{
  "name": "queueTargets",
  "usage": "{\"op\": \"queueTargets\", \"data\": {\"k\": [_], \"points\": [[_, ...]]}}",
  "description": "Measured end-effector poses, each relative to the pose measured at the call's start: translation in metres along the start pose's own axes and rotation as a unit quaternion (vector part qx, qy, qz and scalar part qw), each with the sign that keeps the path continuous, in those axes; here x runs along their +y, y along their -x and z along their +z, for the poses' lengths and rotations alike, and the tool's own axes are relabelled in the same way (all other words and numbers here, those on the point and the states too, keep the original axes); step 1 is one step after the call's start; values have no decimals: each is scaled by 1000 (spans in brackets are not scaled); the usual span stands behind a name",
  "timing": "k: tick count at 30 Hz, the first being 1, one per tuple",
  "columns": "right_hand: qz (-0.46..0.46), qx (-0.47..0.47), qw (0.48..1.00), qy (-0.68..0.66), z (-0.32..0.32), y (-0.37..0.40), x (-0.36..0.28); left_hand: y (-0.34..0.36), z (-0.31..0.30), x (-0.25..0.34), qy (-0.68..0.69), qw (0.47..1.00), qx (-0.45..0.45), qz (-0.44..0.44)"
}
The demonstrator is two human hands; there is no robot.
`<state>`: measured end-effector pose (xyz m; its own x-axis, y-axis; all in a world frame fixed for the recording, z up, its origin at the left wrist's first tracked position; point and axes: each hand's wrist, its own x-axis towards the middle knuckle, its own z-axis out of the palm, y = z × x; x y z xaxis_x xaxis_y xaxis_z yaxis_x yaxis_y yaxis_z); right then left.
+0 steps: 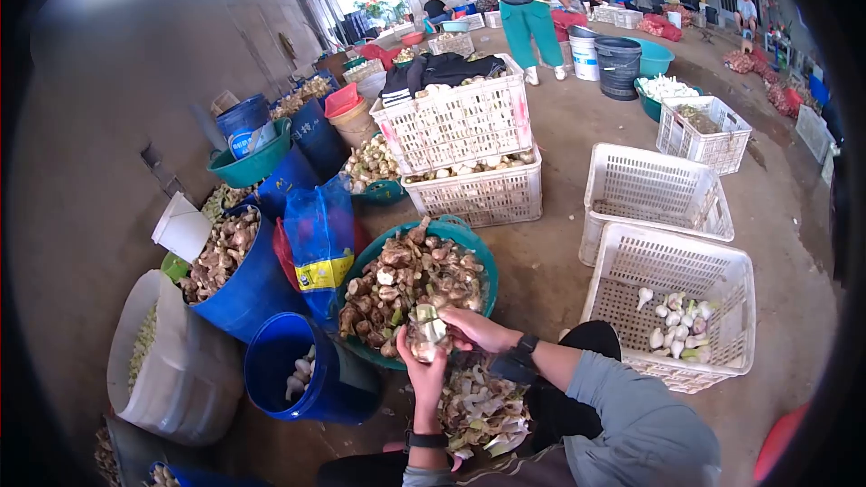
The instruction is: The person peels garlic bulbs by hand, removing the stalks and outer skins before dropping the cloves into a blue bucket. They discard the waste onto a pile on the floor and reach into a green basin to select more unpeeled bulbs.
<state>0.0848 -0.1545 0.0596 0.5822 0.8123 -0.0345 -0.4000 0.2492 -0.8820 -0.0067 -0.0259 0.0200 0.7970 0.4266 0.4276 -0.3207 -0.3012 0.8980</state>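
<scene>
My left hand (pixel 422 368) holds a muddy root piece (pixel 426 330) upright just over the near rim of a teal basin (pixel 478 248). My right hand (pixel 476 328) comes in from the right and its fingers grip the same piece near its pale cut top. The basin is heaped with several brown, soil-covered roots (pixel 410 280). A pile of pale peelings and trimmings (pixel 483 406) lies below my hands, on my lap or the floor. A white crate (pixel 722 261) to my right holds several cleaned white pieces (pixel 678 320).
Blue barrels (pixel 257 293) and a blue bucket (pixel 302 392) stand on the left, with a white sack (pixel 176 370). Stacked white crates (pixel 469 149) rise behind the basin. An empty white crate (pixel 658 189) is behind the right one. A person in green trousers (pixel 530 13) stands far back.
</scene>
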Motion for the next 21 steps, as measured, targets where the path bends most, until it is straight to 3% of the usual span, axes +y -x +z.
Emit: {"op": "queueTargets", "data": {"k": [2, 3, 5, 6, 8, 9, 10, 11, 12, 14, 16, 17, 18, 20, 21], "points": [[-19, 61, 986, 154, 22, 7, -21, -5, 7, 20, -45, 999, -18, 8], [-18, 61, 986, 152, 14, 4, -14, -8, 12, 24, -19, 1000, 15, -10], [28, 6, 997, 70, 0, -5, 4, -13, 18, 22, 51, 993, 103, -36], [43, 15, 999, 22, 2, -6, 12, -15, 20, 20, 49, 993, 101, -35], [10, -1, 1000, -17, 2, -8, 19, -20, 24, 15, 278, 948, 134, -74], [10, -1, 1000, -19, 0, -10, 26, -24, 22, 9, 252, 955, 133, -78], [-162, 54, 962, 214, -5, -15, 34, -28, 19, 11, 252, 955, 132, -80], [-318, 103, 839, 429, -8, -15, 36, -35, 15, 14, 291, 934, 126, -168], [-314, 104, 842, 427, -15, -16, 36, -38, 10, 17, 325, 902, 119, -256], [-353, 98, 753, 546, -23, -14, 30, -41, 2, -2, 325, 886, 88, -319], [-365, 122, 765, 517, -22, -22, 36, -41, -7, -14, 339, 876, 54, -338], [-229, 78, 908, 342, -18, -25, 37, -40, -6, -15, 307, 885, 22, -350], [-73, 28, 987, 142, -13, -26, 40, -36, -7, -16, 272, 891, -8, -363], [-49, 63, 994, 73, -4, -18, 36, -32, -8, -7, 318, 863, -54, -389], [-26, 55, 997, 39, -5, -19, 39, -26, 6, 4, 158, 966, 14, -203]]}}
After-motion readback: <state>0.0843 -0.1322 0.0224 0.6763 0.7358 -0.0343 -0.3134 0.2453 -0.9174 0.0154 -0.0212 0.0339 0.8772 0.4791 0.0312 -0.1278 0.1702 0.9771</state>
